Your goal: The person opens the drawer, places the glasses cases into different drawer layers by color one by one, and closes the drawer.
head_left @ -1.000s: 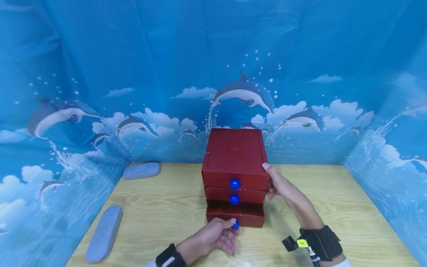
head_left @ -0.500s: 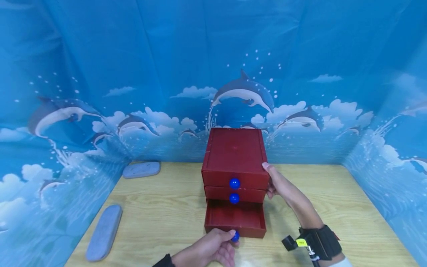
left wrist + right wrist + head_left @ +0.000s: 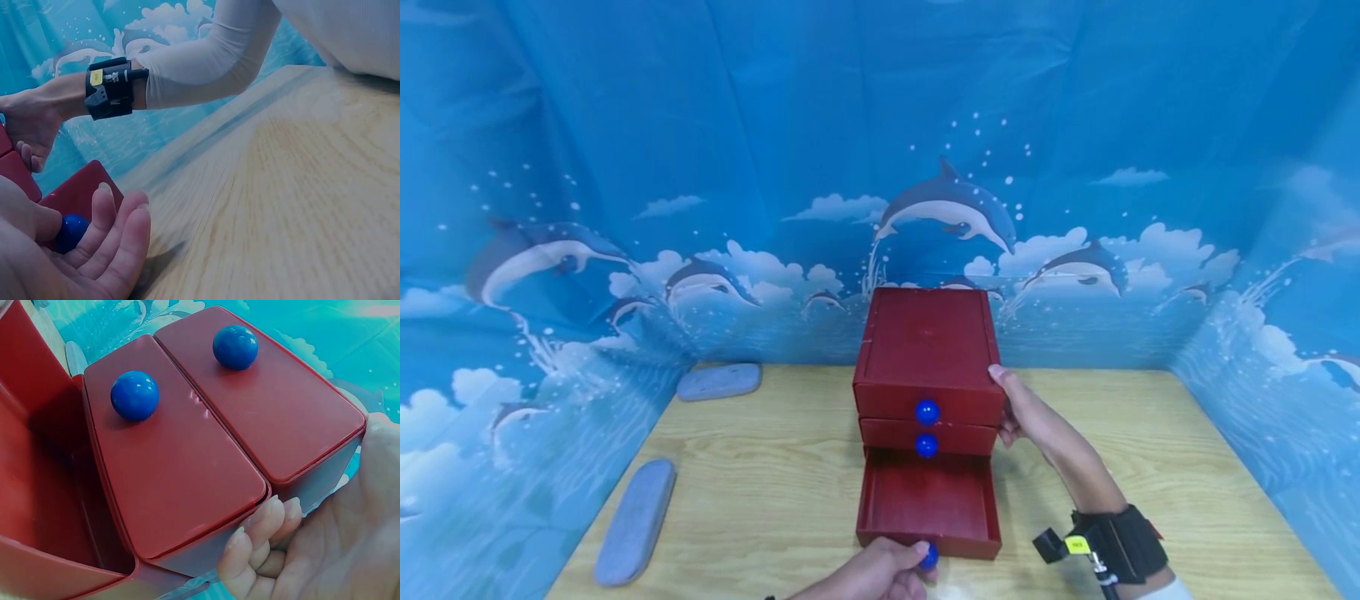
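Note:
A red cabinet (image 3: 928, 337) with three drawers, each with a round blue knob, stands mid-table in the head view. Its bottom drawer (image 3: 931, 496) is pulled well out, and its bare inside shows. My left hand (image 3: 880, 573) pinches the bottom drawer's knob (image 3: 72, 232) between thumb and fingers; the other fingers are loosely curled in the left wrist view. The upper two drawers are closed. My right hand (image 3: 1028, 410) holds the cabinet's right front corner, thumb at the top edge and curled fingers against the side (image 3: 319, 478).
Two grey-blue oblong cases lie on the left of the wooden table (image 3: 760, 467): one case (image 3: 718, 382) at the back and another case (image 3: 636, 523) nearer the front. A blue dolphin-print cloth (image 3: 775, 150) hangs behind and along both sides.
My left hand has drawn the bottom drawer toward me by its knob, from slightly open to far out. The right hand and cabinet body have stayed in place.

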A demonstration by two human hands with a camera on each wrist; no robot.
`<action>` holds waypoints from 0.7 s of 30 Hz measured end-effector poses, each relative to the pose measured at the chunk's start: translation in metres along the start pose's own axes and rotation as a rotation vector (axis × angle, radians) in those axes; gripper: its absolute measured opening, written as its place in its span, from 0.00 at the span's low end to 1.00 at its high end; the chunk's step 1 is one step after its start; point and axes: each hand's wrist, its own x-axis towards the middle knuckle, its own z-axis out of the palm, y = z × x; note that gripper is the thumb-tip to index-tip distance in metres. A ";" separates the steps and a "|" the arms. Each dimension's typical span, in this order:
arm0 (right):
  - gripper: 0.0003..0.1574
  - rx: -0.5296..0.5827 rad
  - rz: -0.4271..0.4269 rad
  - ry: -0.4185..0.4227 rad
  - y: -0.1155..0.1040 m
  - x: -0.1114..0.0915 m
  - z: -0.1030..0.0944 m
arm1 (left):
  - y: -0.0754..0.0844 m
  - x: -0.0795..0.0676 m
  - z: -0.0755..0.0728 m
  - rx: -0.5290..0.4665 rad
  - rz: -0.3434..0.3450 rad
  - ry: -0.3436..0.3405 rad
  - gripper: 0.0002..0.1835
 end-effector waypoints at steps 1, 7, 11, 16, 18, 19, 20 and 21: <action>0.50 0.004 0.003 0.004 0.000 0.000 0.001 | -0.001 -0.001 0.001 0.009 0.004 0.009 0.28; 0.47 0.006 0.000 0.000 0.001 0.001 0.003 | -0.005 -0.009 0.002 -0.082 -0.027 -0.003 0.24; 0.47 0.004 0.001 -0.011 0.003 0.001 0.003 | -0.009 -0.012 0.002 -0.097 -0.036 -0.005 0.22; 0.48 -0.002 0.015 0.006 0.003 0.002 0.003 | -0.016 -0.012 -0.002 -0.133 -0.126 -0.028 0.18; 0.49 -0.007 0.021 0.011 0.003 0.002 0.002 | -0.019 -0.013 -0.004 -0.127 -0.115 -0.046 0.17; 0.49 -0.008 0.022 0.010 0.003 0.002 0.002 | -0.020 -0.014 -0.004 -0.125 -0.099 -0.058 0.17; 0.50 -0.008 0.023 0.010 0.003 0.002 0.002 | -0.022 -0.014 -0.004 -0.118 -0.069 -0.067 0.16; 0.50 -0.007 0.023 0.010 0.003 0.002 0.003 | -0.024 -0.016 -0.004 -0.116 -0.034 -0.075 0.17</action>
